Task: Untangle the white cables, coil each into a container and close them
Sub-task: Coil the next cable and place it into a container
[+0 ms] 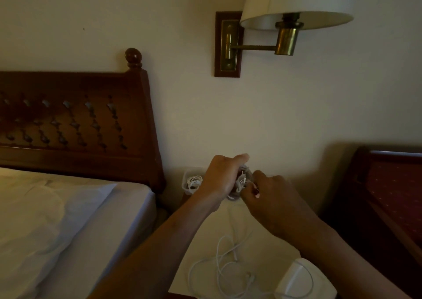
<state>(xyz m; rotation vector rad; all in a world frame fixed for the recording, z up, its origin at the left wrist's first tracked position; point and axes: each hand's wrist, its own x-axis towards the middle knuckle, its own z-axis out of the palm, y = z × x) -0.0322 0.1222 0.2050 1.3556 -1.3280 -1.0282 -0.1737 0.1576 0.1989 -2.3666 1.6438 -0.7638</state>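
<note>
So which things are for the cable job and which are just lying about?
For the job: left hand, right hand, the cable coil they hold, the container with a coiled cable in it, the loose cable on the table.
Just lying about: wall lamp, headboard, bed.

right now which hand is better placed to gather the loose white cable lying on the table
Right, probably. The left hand grips the cable coil and steadies it. The right hand only pinches its edge and sits nearer the loose cable, so it can drop to it more easily.
</note>
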